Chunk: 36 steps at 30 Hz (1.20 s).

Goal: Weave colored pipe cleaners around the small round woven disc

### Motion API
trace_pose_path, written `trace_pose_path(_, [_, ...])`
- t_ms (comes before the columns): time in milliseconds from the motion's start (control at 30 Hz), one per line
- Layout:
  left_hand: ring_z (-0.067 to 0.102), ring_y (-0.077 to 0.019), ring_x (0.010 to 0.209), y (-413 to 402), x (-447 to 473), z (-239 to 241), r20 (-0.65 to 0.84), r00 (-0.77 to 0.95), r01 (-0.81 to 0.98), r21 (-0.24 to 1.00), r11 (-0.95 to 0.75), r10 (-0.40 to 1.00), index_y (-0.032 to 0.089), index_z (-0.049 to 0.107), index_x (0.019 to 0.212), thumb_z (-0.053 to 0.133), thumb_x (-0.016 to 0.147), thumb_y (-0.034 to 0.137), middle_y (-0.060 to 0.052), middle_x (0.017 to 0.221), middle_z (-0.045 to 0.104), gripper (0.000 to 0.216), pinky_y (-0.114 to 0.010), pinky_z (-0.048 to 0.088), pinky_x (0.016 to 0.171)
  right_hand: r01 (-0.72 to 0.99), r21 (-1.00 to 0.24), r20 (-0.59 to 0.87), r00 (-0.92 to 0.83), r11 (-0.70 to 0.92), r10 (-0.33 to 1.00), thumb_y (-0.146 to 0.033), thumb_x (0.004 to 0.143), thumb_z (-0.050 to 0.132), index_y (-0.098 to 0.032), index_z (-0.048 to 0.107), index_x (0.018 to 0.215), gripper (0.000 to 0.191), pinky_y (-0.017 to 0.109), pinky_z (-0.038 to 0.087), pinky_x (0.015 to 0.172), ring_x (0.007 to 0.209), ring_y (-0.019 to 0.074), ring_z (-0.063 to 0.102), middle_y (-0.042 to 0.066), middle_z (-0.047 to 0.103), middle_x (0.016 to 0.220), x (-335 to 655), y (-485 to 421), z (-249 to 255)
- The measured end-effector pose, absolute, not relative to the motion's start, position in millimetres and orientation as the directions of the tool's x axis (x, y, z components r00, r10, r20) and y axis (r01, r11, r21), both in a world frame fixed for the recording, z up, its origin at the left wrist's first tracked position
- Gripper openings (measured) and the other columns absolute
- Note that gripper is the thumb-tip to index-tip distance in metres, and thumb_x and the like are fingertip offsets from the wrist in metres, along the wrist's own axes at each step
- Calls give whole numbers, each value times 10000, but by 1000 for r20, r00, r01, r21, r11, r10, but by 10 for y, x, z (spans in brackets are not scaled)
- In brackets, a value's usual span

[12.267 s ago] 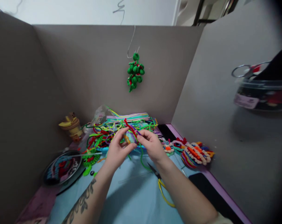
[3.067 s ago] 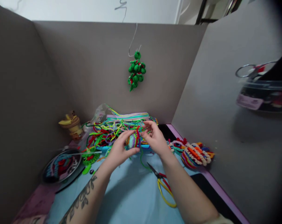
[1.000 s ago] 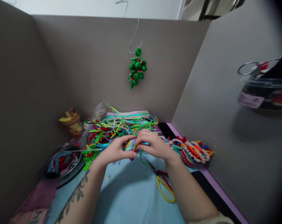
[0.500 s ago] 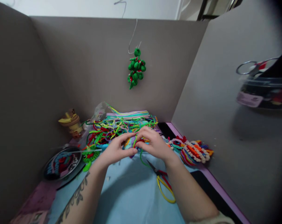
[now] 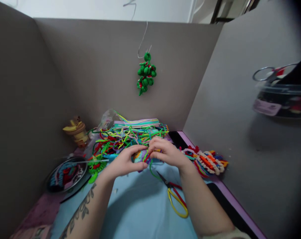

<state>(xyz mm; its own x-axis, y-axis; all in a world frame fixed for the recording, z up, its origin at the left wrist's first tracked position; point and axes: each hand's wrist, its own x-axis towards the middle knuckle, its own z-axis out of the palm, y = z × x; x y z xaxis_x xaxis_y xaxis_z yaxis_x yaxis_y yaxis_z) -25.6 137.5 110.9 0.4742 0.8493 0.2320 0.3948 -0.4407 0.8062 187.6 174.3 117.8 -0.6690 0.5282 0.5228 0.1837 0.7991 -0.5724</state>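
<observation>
Both hands meet just above the light blue mat. My left hand is closed round a small striped pipe-cleaner piece in pastel colours, mostly hidden by the fingers. My right hand pinches a red pipe cleaner against that piece. A green pipe cleaner hangs in a loop below the two hands. Behind them lies a tangled heap of coloured pipe cleaners.
Yellow-handled scissors lie on the mat by my right forearm. Finished multicoloured pieces sit to the right, a round tin and a small yellow figure to the left. A green ornament hangs on the back partition. A clear tub stands high at right.
The red pipe cleaner, sticking up 12 seconds ago, is now wound down against the piece. My hands have drawn closer together, and my right hand has shifted slightly right in the last half second.
</observation>
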Motion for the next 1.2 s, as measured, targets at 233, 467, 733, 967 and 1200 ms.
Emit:
trace_pose_path(233, [646, -235, 905, 1394, -274, 1082, 163, 404, 336, 889, -312, 900, 189, 575, 1263, 717, 718, 341, -79, 1140, 662, 584, -345, 525, 778, 214, -633, 523, -591, 744, 615, -159, 820, 629, -200, 635, 915, 104, 299, 440, 789, 865, 165, 594, 26, 662, 901, 1870, 1741, 1155])
trace_pose_path(467, [603, -255, 1062, 1402, -280, 1087, 175, 380, 291, 910, -297, 908, 175, 565, 1273, 721, 723, 349, -84, 1225, 633, 598, -376, 475, 924, 150, -582, 613, -565, 799, 552, -231, 858, 612, -212, 662, 869, 55, 314, 462, 772, 842, 172, 586, 36, 650, 851, 1894, 1760, 1165])
trace_pose_path(733, [573, -255, 1132, 1395, -286, 1106, 241, 490, 434, 766, -474, 838, 182, 587, 1223, 749, 705, 338, -89, 1243, 621, 564, -373, 427, 992, 95, -564, 609, -623, 820, 491, -224, 867, 593, -194, 646, 751, 131, 306, 464, 770, 839, 163, 562, 34, 570, 833, 1907, 1787, 1140])
trace_pose_path(967, [521, -246, 1211, 1389, -253, 1061, 395, 460, 437, 679, -590, 795, 222, 534, 1278, 745, 726, 346, -94, 1318, 564, 604, -378, 402, 1029, 222, -646, 586, -469, 731, 660, -151, 817, 607, -190, 623, 747, 82, 305, 449, 771, 808, 149, 563, 16, 585, 827, 1784, 1779, 1090])
trace_pose_path(1200, [540, -245, 1190, 1404, -230, 1007, 433, 400, 479, 653, -587, 808, 215, 533, 1267, 731, 738, 347, -101, 1292, 581, 581, -392, 416, 1023, 324, -667, 579, -343, 672, 740, -107, 754, 654, -192, 633, 759, 87, 297, 442, 769, 824, 155, 564, 6, 581, 826, 1723, 1737, 1113])
